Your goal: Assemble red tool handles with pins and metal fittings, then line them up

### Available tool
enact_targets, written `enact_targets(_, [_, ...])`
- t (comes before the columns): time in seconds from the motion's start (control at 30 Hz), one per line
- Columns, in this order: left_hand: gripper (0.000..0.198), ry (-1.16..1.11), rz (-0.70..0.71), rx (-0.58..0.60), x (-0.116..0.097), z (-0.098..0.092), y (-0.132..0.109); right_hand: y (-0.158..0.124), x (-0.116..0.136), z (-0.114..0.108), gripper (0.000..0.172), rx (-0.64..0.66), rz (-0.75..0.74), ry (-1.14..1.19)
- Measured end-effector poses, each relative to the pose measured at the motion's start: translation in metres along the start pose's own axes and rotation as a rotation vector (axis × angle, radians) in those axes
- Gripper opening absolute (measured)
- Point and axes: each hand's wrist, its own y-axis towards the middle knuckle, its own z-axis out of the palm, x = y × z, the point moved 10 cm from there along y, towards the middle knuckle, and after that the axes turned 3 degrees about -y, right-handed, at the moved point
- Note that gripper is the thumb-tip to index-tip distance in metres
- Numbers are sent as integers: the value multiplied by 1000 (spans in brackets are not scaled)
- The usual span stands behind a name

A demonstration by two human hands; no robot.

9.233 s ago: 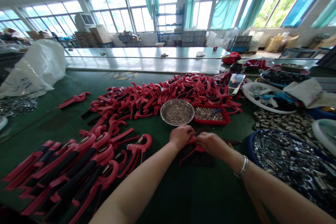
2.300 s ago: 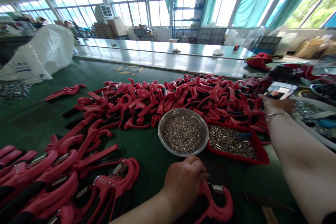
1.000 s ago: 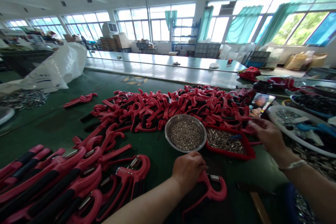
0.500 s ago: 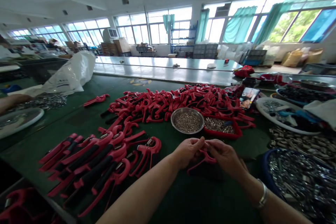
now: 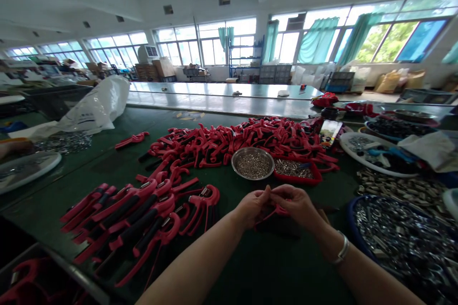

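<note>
Our left hand (image 5: 252,208) and right hand (image 5: 295,206) meet on a red plastic handle (image 5: 278,210)
Fingers curled together, clamped on it (a steel bowl (image 5: 252,149) of small pins (image 5: 252,165) sits just beyond).

No words, numbers or brand names can be read anywhere. A large, creased white plastic sack (image 5: 93,108), well beyond and to the left of the left hand (image 5: 253,208), carries faint blue printing, too small to make out. A black-edged smartphone (image 5: 329,132), beyond and to the right of the right hand (image 5: 295,206), lights up with a picture, and no lettering on it is legible.
</note>
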Motion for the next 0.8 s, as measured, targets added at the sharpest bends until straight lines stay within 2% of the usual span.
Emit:
enact_targets(0.13, [55,-18,-54,-68,11,-5,1,-3,-6,-3,25,-77,-48,-98])
enact_targets(0.23, [51,-36,-79,-69,16,-4,1,-7,-6,-4,21,-125,-107,-204])
enact_targets(0.33, [49,-83,-95,-58,19,-5,3,-7,0,-2,17,-119,-186,-346])
enact_targets(0.47, [49,-128,-141,-115,24,-13,6,-4,7,3,13,-57,-236,-475])
enact_targets(0.57, [46,-138,-162,-112,23,-12,7,0,1,5,14,-19,-168,-375])
enact_targets(0.7, [46,-101,-111,-114,16,-6,8,3,-9,0,22,-120,-81,-179])
enact_targets(0.8, [47,29,-88,-145,4,-15,7,5,-22,-6,28,-152,-10,-62])
